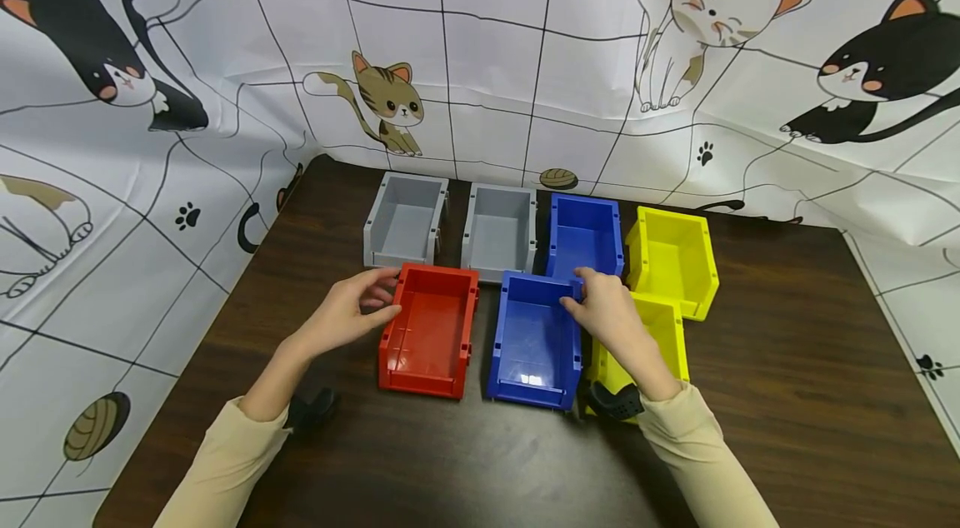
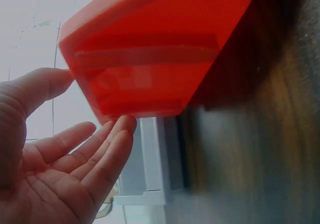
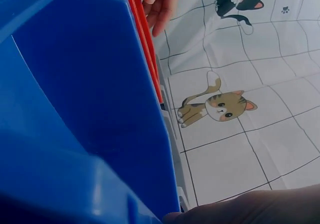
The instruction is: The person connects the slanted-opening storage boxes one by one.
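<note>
A red plastic bin (image 1: 431,328) stands on the dark wooden table. My left hand (image 1: 358,307) is at its left side, fingers fairly straight; in the left wrist view the thumb (image 2: 47,86) and fingertips meet the edge of the red bin (image 2: 145,54). To its right stands a blue bin (image 1: 532,336). My right hand (image 1: 611,311) is at this bin's rear right corner, thumb over the rim. In the right wrist view the blue bin (image 3: 100,79) fills the left side, and only a strip of the right hand (image 3: 260,206) shows, its fingers mostly hidden.
Behind stand two grey bins (image 1: 405,224), another blue bin (image 1: 585,236) and a yellow bin (image 1: 675,261). A second yellow bin (image 1: 660,336) sits partly under my right forearm. Cat-print sheeting (image 1: 495,62) walls off the table's back and sides. The wooden tabletop (image 1: 787,395) extends to the right.
</note>
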A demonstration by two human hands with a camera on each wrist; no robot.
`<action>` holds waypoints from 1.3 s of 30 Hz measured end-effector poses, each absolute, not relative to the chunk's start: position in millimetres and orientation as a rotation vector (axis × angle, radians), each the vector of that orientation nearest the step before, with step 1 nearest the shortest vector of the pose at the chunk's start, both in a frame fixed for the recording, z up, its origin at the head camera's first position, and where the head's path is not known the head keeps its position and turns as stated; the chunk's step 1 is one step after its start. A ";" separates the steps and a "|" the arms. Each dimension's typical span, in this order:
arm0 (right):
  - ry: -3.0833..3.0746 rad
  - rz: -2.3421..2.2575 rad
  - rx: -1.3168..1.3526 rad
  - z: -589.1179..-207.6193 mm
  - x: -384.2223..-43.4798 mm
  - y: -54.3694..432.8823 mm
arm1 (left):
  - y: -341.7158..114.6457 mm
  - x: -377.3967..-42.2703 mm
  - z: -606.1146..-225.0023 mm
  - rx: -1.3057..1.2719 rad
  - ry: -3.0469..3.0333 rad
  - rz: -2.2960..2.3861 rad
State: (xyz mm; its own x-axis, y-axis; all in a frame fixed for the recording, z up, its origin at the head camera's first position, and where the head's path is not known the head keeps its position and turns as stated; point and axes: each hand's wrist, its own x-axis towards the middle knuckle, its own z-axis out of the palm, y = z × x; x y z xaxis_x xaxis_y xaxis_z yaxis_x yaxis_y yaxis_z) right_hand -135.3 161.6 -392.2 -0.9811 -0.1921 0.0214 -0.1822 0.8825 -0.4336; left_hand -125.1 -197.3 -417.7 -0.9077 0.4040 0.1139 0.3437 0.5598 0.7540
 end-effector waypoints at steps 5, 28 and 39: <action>3.019 -0.712 -0.299 -395.2 -136.9 159.7 | -196.7 -123.4 -424.3 0.589 2.655 1.359; 3.025 -0.752 -0.185 -398.2 -136.7 151.0 | -189.2 -112.7 -430.3 0.255 2.480 1.628; 2.988 -0.907 -0.199 -400.6 -136.2 151.0 | -187.8 -112.1 -435.6 0.223 2.427 1.718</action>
